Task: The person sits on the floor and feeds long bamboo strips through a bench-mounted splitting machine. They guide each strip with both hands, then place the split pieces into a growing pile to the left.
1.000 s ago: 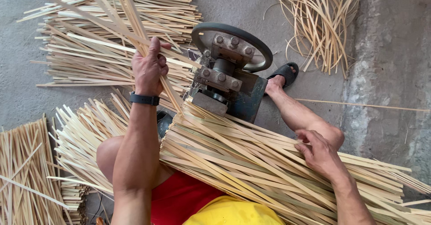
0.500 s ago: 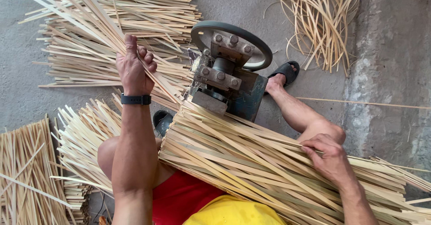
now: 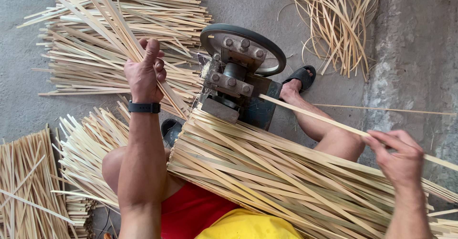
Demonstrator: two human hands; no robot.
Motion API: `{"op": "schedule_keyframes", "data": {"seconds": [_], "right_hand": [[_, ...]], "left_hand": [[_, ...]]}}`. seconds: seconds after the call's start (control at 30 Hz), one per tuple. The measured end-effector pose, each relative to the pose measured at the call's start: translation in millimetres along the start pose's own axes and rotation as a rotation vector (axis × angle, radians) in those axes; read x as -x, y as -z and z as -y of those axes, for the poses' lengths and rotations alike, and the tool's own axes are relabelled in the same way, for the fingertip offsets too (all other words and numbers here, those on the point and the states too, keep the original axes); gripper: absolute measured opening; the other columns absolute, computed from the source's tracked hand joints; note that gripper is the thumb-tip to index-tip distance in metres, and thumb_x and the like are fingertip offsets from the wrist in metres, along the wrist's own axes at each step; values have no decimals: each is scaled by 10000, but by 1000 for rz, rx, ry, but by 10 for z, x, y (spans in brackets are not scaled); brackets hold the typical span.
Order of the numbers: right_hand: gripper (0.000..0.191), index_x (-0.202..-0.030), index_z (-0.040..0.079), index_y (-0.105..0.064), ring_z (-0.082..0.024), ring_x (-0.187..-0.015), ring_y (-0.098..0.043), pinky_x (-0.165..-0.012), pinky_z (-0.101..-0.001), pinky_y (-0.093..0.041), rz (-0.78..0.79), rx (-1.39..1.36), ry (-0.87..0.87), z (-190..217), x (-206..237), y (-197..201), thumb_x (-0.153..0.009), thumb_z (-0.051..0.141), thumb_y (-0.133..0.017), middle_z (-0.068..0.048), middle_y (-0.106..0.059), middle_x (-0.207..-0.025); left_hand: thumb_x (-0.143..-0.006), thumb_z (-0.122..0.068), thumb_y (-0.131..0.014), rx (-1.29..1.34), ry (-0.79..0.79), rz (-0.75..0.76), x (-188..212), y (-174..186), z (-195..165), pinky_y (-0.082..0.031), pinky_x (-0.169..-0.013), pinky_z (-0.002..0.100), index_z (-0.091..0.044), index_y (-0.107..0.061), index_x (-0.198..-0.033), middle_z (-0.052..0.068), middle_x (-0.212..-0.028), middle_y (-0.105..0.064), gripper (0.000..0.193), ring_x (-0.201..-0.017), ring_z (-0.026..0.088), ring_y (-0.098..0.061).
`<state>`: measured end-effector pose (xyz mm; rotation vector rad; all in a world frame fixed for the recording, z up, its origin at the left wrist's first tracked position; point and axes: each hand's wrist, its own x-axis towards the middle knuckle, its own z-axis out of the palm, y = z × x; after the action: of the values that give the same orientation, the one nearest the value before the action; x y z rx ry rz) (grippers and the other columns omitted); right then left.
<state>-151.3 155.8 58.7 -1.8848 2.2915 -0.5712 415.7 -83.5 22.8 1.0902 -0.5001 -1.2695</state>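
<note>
My right hand (image 3: 398,160) has lifted off the strip bundle (image 3: 286,177) on my lap and now pinches a single strip (image 3: 315,117) into the machine (image 3: 238,77); left hand (image 3: 145,72) still grips split strips (image 3: 95,15)

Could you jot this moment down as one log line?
left hand: grips bamboo strips | right hand: pinches single strip at splitting machine | bundle on lap

I see no packages, labels, signs or screens anywhere around me; nothing printed or wrapped lies within my view here.
</note>
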Motion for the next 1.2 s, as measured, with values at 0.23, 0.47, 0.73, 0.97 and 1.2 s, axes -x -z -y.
{"op": "schedule_keyframes", "data": {"seconds": [0.23, 0.47, 0.73, 0.97, 1.2], "right_hand": [[376, -1202, 132, -762, -218, -1029, -656, -922, -419, -505, 29, 120, 467, 863, -202, -650, -836, 211, -802, -81, -731, -1188], [245, -994, 126, -786, -173, -910, -703, -884, -416, -527, 482, -136, 287, 1163, 24, -627, -795, 263, -825, -20, -761, -980], [109, -853, 144, -813, -153, -793, -726, -823, -362, -551, 295, -159, 200, 704, 34, -487, -784, 223, -842, -9, -782, -828], [97, -1040, 119, -797, -107, -723, -673, -647, -247, -534, 38, -100, 29, 66, -119, -51, -996, 205, -806, -24, -751, -872], [101, -1037, 149, -819, -139, -722, -664, -646, -297, -542, 76, -96, 95, 521, -289, -366, -989, 226, -778, -21, -740, -879]], "left_hand": [[-764, -195, -937, -82, -5, 10, 75, -92, 62, -486, -412, 177, -19, -562, -1200, 21, -822, -664, 601, -584, 59, -585], [-926, -241, -799, -59, 47, 101, 58, -145, 120, -456, -418, 166, -47, -586, -1121, 106, -911, -756, 348, -570, 48, -536], [-1005, -223, -714, -33, -10, 151, 20, -144, 185, -469, -408, 194, -41, -639, -1070, 89, -931, -752, 208, -581, 57, -539], [-1007, -294, -700, 26, -51, 122, -88, 6, 85, -500, -421, 213, -57, -623, -996, 82, -894, -742, 250, -588, 76, -564], [-1036, -342, -686, 170, -92, 5, -192, 217, -33, -592, -490, 289, -44, -525, -988, 54, -758, -612, 342, -620, 137, -631]]}}
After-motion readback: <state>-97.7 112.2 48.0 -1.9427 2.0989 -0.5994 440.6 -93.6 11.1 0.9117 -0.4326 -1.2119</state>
